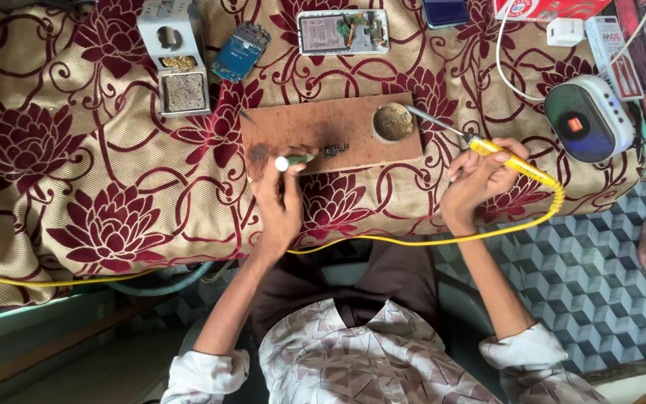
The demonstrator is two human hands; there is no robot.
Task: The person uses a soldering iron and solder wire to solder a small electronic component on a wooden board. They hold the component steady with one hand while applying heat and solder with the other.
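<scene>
A small dark part (333, 150) lies on a brown board (323, 127) near the front edge of the tabletop (76, 187), which is covered with a gold cloth patterned with red flowers. The part is pinned by a green-handled tool (298, 159) gripped in the left hand (278, 198), the fingers closed around the handle. A yellow soldering iron (487, 150) is clamped in the right hand (480, 179), and its tip is dipped into a round tin (393, 122) at the right end of the board. Judged from this, the tip is best wiped or wetted only briefly and then brought to the joint while the part is kept pressed flat, so that nothing shifts under the heat. The yellow cord (413, 239) running across the lap should be kept slack and off the board. Further back, a metal iron stand (177, 63), a blue circuit board (239, 51) and an opened phone (342, 31) are laid out toward the far edge; a small round speaker (588, 116) sits near the right edge.
</scene>
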